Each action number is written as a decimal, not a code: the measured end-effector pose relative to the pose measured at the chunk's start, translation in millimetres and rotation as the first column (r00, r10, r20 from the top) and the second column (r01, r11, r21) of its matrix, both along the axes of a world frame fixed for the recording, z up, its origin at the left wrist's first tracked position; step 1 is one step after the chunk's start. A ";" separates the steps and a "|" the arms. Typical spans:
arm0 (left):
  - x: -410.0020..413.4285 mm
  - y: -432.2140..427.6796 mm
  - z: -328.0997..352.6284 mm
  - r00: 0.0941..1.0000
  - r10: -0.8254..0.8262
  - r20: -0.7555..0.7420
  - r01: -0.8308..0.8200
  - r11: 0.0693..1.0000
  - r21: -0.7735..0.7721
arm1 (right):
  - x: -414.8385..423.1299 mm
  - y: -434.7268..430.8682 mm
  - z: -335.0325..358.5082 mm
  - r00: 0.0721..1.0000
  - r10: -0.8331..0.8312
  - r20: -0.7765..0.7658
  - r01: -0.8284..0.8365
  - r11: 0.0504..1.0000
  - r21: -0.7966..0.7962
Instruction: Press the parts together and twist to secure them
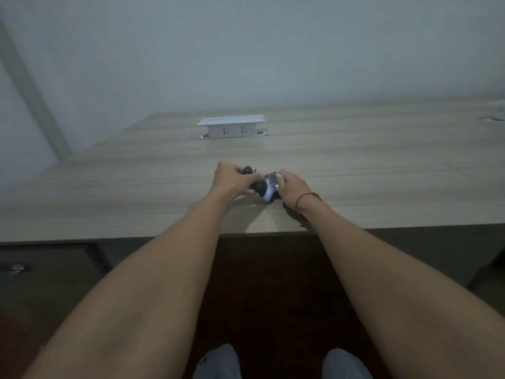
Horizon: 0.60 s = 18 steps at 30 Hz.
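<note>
A small grey-and-white toy car with black wheels [267,188] sits on the wooden table [355,170], between both hands. My left hand [232,177] curls its fingers round the car's left end, where one black wheel [247,169] shows above the knuckles. My right hand [291,187] grips the car's right side, thumb on top. A red string bracelet [306,198] circles my right wrist. The car's far side and underside are hidden.
A white pop-up socket box [231,127] stands raised from the table behind the hands. The table's front edge [109,237] runs across below my forearms. A pale wall rises behind. My knees in grey trousers [218,362] show at the bottom.
</note>
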<state>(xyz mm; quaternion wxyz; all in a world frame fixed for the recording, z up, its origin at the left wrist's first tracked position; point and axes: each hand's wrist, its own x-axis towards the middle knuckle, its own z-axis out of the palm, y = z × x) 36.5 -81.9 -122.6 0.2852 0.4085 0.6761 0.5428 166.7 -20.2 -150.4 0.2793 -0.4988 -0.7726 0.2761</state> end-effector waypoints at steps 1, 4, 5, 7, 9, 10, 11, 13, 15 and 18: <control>-1.8 1.9 -0.9 1.000 -0.008 0.018 0.008 1.000 0.002 | -0.3 0.3 -0.1 1.000 -0.002 -0.006 0.002 1.000 0.001; -12.5 3.3 -13.0 0.998 0.050 0.029 -0.050 0.999 0.006 | -0.4 0.0 0.6 1.000 -0.005 -0.013 0.006 1.000 0.016; -16.6 5.3 -17.9 0.994 0.111 -0.011 -0.110 0.994 0.020 | -0.4 -0.1 -0.1 1.000 -0.009 -0.018 0.009 1.000 0.017; -21.3 7.1 -22.9 0.961 0.236 -0.147 -0.230 0.972 0.056 | -1.1 -1.5 -1.9 0.999 -0.015 -0.029 0.016 0.999 0.029; -21.5 5.0 -23.2 0.909 0.312 -0.275 -0.301 0.950 0.085 | -2.3 -2.7 -4.6 0.999 -0.023 -0.037 0.025 0.998 0.056; -21.2 3.0 -22.9 0.890 0.325 -0.321 -0.314 0.945 0.085 | -2.8 -2.7 -5.9 0.999 -0.028 -0.043 0.031 0.997 0.069; -22.2 2.8 -24.3 0.876 0.323 -0.359 -0.322 0.945 0.066 | -3.2 -2.1 -7.3 0.998 -0.035 -0.050 0.039 0.997 0.072; -22.7 1.0 -25.8 0.858 0.291 -0.424 -0.318 0.948 0.007 | -3.0 -1.7 -9.5 0.997 -0.050 -0.065 0.055 0.996 0.075; -24.8 -0.2 -27.7 0.845 0.251 -0.472 -0.293 0.956 -0.016 | -1.9 -1.7 -11.0 0.995 -0.057 -0.081 0.065 0.994 0.093; -27.1 -6.9 -31.7 0.836 0.125 -0.534 -0.125 0.992 0.037 | -1.8 -4.3 -13.7 0.996 -0.031 -0.081 0.041 0.991 0.126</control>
